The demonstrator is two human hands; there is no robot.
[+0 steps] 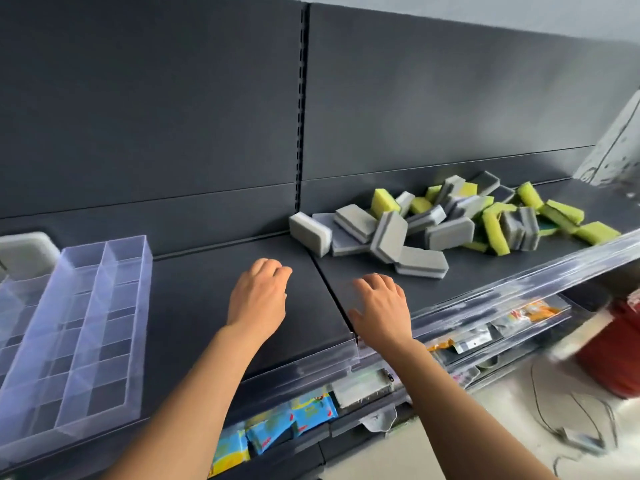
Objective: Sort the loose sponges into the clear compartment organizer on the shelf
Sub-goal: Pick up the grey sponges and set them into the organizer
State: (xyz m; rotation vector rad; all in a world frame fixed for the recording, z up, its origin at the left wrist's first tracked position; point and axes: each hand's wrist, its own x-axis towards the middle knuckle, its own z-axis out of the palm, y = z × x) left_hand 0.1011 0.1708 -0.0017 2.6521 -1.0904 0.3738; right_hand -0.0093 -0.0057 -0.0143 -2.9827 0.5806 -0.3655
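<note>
A heap of loose sponges [446,220], grey ones and yellow-green ones, lies on the dark shelf [207,289] at the right. The clear compartment organizer [79,327] stands at the shelf's left end, its cells showing only the shelf beneath. My left hand [258,294] hovers over the middle of the shelf with fingers curled and holds nothing. My right hand [381,306] is beside it, fingers spread, a short way in front of the nearest grey sponge [420,263]. Both hands are apart from the sponges and the organizer.
A white bin [26,252] stands behind the organizer at the far left. A clear rail [485,296] runs along the shelf's front edge. Packaged goods [291,420] fill the lower shelf. A red container [613,355] and cables lie on the floor at the right.
</note>
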